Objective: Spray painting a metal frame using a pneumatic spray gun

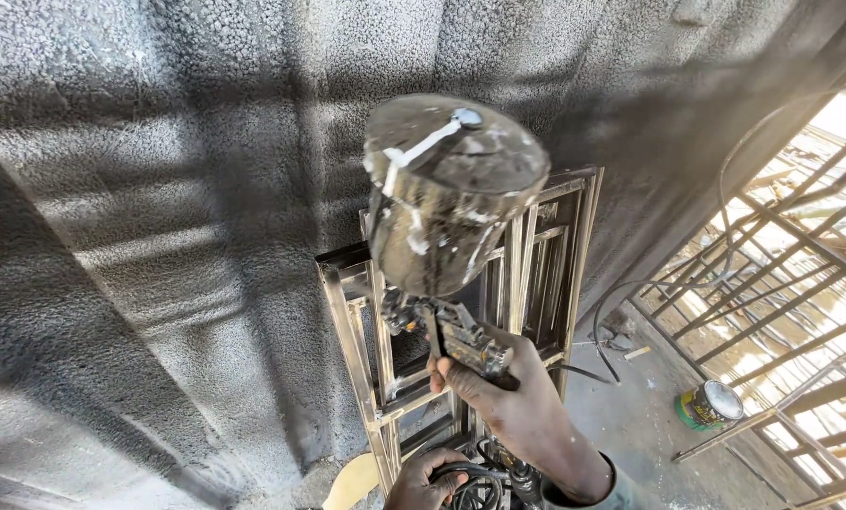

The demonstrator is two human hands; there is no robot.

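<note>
Two hands work in my head view: my right hand [499, 387] has its grip wrapped around the handle of a spray gun [447, 335], its paint-smeared cup [447, 194] raised toward a stack of metal frames [536, 274] leaning on the rough, darkened wall [159, 189]. My left hand [428, 482] pinches a coil of black hose [470, 482] low down. I judge the frames only partly coated, bare metal shining on many bars. One paint can [709, 404] stands on the floor to the right.

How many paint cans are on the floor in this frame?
1. A single can stands on the concrete floor at right, beside the metal grilles. Others may be hidden behind the frames.
</note>
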